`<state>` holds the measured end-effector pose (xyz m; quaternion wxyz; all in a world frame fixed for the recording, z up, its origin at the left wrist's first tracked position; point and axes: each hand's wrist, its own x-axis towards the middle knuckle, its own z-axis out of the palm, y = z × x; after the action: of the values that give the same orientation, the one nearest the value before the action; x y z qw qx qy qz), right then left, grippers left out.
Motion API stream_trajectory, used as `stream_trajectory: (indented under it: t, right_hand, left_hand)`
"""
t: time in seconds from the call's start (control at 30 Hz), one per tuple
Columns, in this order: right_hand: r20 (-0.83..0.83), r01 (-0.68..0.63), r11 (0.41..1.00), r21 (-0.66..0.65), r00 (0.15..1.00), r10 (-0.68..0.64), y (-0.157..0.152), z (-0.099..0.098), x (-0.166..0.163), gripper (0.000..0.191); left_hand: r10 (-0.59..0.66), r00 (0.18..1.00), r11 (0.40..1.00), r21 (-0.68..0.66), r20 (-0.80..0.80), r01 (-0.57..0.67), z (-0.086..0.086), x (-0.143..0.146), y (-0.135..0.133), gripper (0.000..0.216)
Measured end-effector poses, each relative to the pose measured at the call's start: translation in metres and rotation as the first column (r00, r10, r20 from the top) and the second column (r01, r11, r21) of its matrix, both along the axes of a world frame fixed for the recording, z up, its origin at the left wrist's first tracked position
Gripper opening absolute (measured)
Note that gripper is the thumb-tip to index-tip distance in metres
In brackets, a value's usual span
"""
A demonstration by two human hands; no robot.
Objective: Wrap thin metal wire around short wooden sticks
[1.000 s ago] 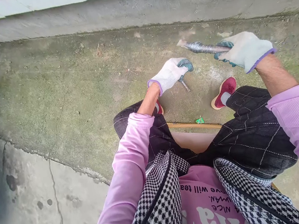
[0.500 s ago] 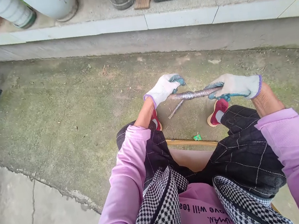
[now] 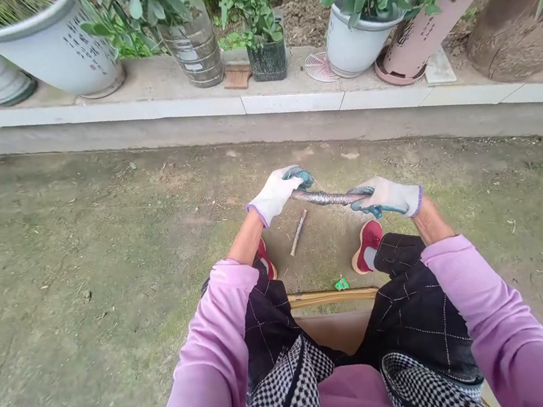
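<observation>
I sit with my knees apart and hold a short stick wound with shiny thread (image 3: 327,197) level between both gloved hands, above the ground in front of my feet. My left hand (image 3: 277,192) is closed round its left end. My right hand (image 3: 385,195) is closed round its right end. A thin strand runs off the spool near my left fingers. A bare stick (image 3: 298,232) lies on the ground between my red shoes (image 3: 367,247).
A raised concrete kerb (image 3: 288,103) runs across ahead, lined with potted plants (image 3: 354,37) and a large white pot (image 3: 52,45). Mossy concrete ground spreads left and right. A small green scrap (image 3: 341,283) lies by the edge of my wooden seat (image 3: 332,297).
My right hand brought the wound stick down and left, and my left hand took its other end. The bare stick now lies on the ground. My view has tilted up, showing the pots.
</observation>
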<state>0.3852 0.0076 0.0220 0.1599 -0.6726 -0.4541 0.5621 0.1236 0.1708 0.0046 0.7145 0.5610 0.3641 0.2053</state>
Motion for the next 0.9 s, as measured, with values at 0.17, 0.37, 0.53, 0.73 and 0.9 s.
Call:
stream_trajectory:
  t: [0.17,0.37,0.53,0.73,0.9]
  right_hand:
    - [-0.108,0.038,0.999,0.015,0.994,-0.036,-0.001,-0.006,-0.014,0.054]
    - [-0.187,-0.044,0.999,0.005,0.981,0.044,0.001,-0.013,-0.026,0.055]
    - [-0.16,-0.122,0.992,0.029,0.979,0.125,0.002,0.003,-0.019,0.05]
    - [-0.297,-0.04,0.996,0.082,0.953,0.062,0.022,0.032,-0.006,0.063]
    - [-0.169,-0.031,0.997,0.066,0.985,0.042,0.04,0.035,0.0,0.069]
  left_hand:
    - [0.018,1.0,0.991,-0.132,0.003,-0.017,0.003,0.009,0.0,0.01]
    - [0.025,0.997,0.979,-0.199,-0.076,-0.04,0.002,0.015,-0.003,0.01]
    - [-0.125,0.992,0.973,-0.196,-0.012,0.12,0.001,-0.005,0.002,0.019]
    - [-0.106,0.98,0.967,-0.212,0.17,0.141,-0.003,0.002,0.011,0.038]
    - [0.074,0.987,0.972,-0.231,0.143,-0.039,-0.001,-0.001,0.026,0.03]
